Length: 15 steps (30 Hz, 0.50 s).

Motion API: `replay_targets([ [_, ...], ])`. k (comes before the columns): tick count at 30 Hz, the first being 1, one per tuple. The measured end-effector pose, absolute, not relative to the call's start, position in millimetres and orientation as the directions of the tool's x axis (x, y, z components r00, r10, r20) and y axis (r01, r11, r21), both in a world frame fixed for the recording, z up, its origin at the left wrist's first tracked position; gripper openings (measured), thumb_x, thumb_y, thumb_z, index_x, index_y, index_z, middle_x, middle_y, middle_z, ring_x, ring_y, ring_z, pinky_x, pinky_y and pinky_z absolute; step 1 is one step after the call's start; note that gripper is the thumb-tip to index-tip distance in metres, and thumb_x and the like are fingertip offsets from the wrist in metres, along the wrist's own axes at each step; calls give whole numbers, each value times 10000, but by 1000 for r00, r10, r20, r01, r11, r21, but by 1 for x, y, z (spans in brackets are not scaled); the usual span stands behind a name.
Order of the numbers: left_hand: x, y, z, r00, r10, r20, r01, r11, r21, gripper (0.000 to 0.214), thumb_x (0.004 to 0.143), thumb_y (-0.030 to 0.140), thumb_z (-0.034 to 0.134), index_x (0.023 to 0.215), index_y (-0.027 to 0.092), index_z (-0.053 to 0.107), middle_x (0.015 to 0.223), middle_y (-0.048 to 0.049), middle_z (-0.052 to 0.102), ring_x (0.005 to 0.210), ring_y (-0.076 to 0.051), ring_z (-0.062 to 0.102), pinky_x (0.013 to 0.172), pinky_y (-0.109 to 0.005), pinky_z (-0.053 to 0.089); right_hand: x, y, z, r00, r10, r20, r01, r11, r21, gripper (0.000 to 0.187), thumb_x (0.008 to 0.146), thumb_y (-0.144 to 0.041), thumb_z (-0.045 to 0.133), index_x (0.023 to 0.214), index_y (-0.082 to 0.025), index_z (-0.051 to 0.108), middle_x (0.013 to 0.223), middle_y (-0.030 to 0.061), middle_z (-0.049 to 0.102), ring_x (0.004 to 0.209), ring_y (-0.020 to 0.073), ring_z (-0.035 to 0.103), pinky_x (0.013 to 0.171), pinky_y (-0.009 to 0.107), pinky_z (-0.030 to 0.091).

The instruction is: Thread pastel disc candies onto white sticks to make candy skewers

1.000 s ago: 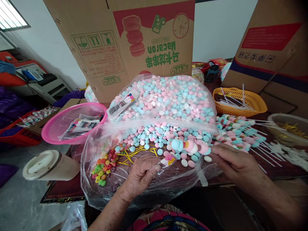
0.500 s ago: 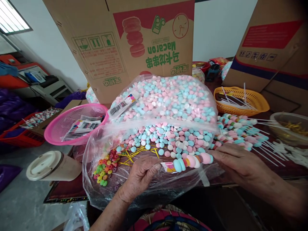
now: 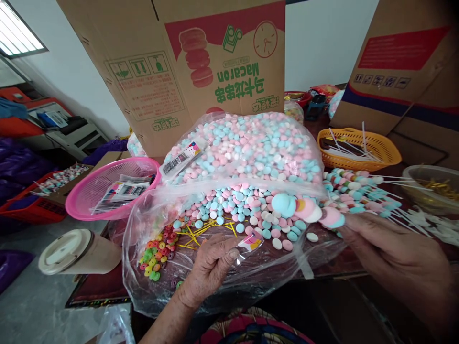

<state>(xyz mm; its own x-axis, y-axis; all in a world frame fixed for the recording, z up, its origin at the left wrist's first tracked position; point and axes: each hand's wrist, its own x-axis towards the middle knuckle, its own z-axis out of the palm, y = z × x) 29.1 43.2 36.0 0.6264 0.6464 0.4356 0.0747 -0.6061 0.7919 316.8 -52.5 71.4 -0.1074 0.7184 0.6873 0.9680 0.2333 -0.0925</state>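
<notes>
My left hand (image 3: 215, 260) pinches a small clear printed packaging bag (image 3: 251, 241) between thumb and fingers, low over the plastic sheet. To its right, my right hand (image 3: 394, 253) is closed on the end of a candy skewer (image 3: 304, 210) strung with blue, pink and white pieces and a small orange ring; its stick is hidden. The skewer is apart from the bag, tilted above a heap of pastel candies (image 3: 251, 203). Yellow twist ties (image 3: 197, 234) and coloured candy rings (image 3: 158, 253) lie left of the heap.
A large bag of pastel candies (image 3: 247, 148) stands behind. A pink basket (image 3: 82, 191) holds packaging bags. Finished skewers (image 3: 358, 191) lie at right, near a yellow basket (image 3: 383, 148) and a clear tub (image 3: 423, 191). A lidded cup (image 3: 96, 253) stands at left; cardboard boxes (image 3: 143, 28) rise behind.
My right hand has moved the skewer up and to the right, away from the packaging bag. My left hand keeps hold of the bag and has barely moved.
</notes>
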Motion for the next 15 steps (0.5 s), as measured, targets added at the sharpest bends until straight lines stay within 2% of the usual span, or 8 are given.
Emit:
replay_targets([
  [3,29,43,38,628,639,444,58,-608,792,305,924,234,491,1187,261,643,1045,-68,723,979,-203,653,840,-323,504,310,-50,72,-239,675,698,944,330,4,195,916,-146,433,1020,-178,595,833,81,693,738,174,663,721,259,536],
  [7,27,41,34,551,699,457,82,-590,803,286,913,219,511,1152,244,666,1066,-71,719,977,-198,661,853,-319,515,309,-51,67,-315,679,662,911,412,11,266,871,-48,447,1069,-175,571,823,79,671,732,168,632,645,248,514],
  [10,26,41,30,475,760,443,112,-551,827,268,907,192,521,1115,236,684,1028,-58,732,945,-183,674,851,-303,523,315,-57,60,-357,710,607,897,442,11,325,847,-25,442,1097,-180,580,865,84,673,769,178,631,658,276,507],
  [15,27,41,28,557,660,505,68,-641,764,318,896,151,528,1172,260,642,1060,-56,724,938,-174,681,833,-295,532,324,-61,58,-370,731,574,900,435,26,359,832,-19,431,1092,-184,615,915,94,686,818,189,644,688,295,505],
])
